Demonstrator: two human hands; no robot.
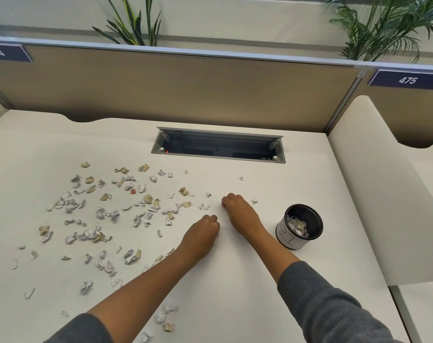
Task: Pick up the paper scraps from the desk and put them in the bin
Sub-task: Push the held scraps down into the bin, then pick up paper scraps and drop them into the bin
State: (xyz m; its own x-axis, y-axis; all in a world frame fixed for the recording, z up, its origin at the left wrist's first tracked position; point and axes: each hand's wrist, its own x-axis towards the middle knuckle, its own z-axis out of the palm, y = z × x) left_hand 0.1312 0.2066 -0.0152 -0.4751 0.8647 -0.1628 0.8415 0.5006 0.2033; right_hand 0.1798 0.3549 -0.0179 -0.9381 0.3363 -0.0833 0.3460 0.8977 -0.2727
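Observation:
Many crumpled white and tan paper scraps (100, 212) lie over the left and middle of the white desk (235, 280). A small black mesh bin (288, 240) with a white paper band stands at the right and has scraps inside. My left hand (202, 231) rests knuckles-up mid-desk with its fingers curled into a fist, and a sliver of white shows under it. My right hand (239, 210) lies just beyond it, left of the bin, fingertips curled down onto the desk. Its palm is hidden. One scrap (204, 206) lies just left of the right hand and another scrap (254, 201) just right of it.
An open grey cable tray (218, 147) is sunk into the desk's far middle. A tan partition (161, 82) closes the back and a white side divider (374, 181) the right. More scraps (167, 315) lie near the front edge between my forearms.

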